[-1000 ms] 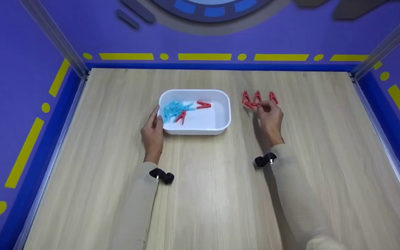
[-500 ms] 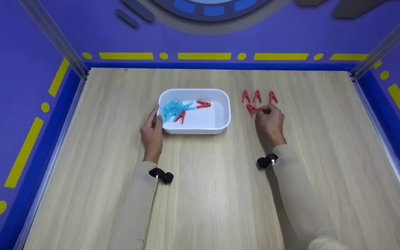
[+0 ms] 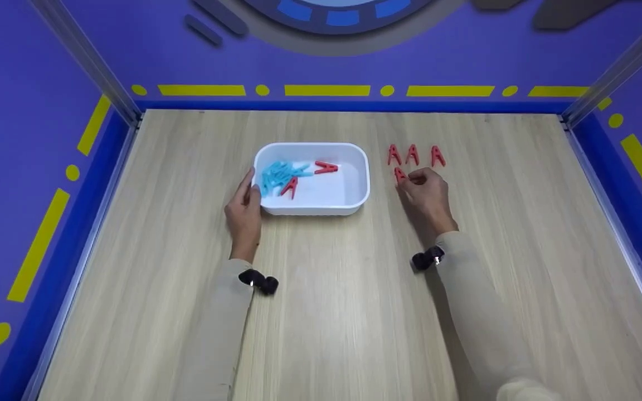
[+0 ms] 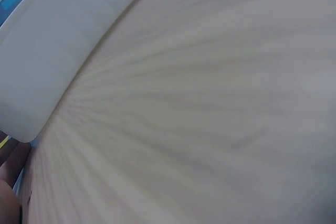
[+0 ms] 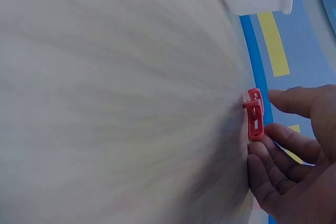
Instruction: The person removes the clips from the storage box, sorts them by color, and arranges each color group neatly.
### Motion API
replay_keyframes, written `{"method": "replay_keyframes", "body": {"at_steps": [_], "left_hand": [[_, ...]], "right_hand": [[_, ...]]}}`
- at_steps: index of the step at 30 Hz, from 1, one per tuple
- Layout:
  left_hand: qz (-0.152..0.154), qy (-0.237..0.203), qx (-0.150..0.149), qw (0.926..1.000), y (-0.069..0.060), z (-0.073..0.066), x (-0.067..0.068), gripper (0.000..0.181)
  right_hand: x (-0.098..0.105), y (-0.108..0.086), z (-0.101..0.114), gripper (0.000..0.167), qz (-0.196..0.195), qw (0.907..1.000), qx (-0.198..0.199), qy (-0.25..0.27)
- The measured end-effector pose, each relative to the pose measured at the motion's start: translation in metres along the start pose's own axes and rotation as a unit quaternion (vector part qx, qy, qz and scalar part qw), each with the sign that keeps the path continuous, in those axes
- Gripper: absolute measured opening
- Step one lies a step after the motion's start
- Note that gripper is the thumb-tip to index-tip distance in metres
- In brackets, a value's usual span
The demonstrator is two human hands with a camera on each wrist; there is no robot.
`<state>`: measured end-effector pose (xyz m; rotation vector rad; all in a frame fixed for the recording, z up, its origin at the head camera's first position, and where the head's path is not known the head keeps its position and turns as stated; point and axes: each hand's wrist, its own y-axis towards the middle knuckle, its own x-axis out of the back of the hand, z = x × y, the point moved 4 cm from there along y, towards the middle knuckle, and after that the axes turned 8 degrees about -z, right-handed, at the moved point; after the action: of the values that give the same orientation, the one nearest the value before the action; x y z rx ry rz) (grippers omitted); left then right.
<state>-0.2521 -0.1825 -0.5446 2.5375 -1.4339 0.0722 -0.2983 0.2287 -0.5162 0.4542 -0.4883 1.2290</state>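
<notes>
Left hand (image 3: 244, 223): left of centre, fingers fairly straight against white tub (image 3: 310, 211); uneven pressure could slide it.
Right hand (image 3: 429, 197): right of centre, thumb and fingers parted.
Red clip (image 5: 255, 114): at those fingertips; a brush may skew it.
Three red clips (image 3: 412, 150): upper right; stray knuckles might scatter them.

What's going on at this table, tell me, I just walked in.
A person is busy with clips at a wood-grain table. The left-hand grip rests against the left end of a white tub, which holds a cluster of light blue clips and two red ones. The right-hand grip is at a nearby red clip, its thumb apart from it. Three more red clips lie in a row just beyond.
</notes>
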Motion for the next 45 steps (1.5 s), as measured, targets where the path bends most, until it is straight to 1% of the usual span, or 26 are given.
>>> {"method": "replay_keyframes", "body": {"at_steps": [3,5,12,20,27,40,45], "left_hand": [[0.001,-0.001,0.001,1.0000,0.001,0.000,0.000,0.041],[0.003,-0.003,0.001,1.0000,0.001,0.000,0.000,0.042],[0.006,-0.004,-0.003,1.0000,0.002,0.001,0.000,0.042],[0.006,0.003,0.008,0.9999,0.000,0.001,-0.001,0.043],[0.006,0.007,0.001,1.0000,0.000,0.001,-0.001,0.043],[0.007,0.000,0.001,1.0000,0.001,0.003,0.000,0.042],[0.004,0.007,0.000,1.0000,0.000,0.002,0.000,0.042]], "right_hand": [[-0.002,-0.001,0.000,0.037,0.020,0.9998,-0.008,-0.006],[-0.003,-0.002,0.000,0.037,0.025,0.9996,-0.009,-0.008],[-0.006,-0.001,0.002,0.031,0.008,0.9996,0.012,-0.022],[-0.010,-0.001,0.004,0.032,0.008,0.9999,0.005,-0.013],[-0.012,0.000,0.005,0.032,0.000,1.0000,0.004,-0.008],[-0.014,-0.002,0.004,0.032,-0.001,1.0000,0.005,-0.002],[-0.016,-0.001,0.005,0.031,-0.012,0.9998,0.015,-0.005]]}}
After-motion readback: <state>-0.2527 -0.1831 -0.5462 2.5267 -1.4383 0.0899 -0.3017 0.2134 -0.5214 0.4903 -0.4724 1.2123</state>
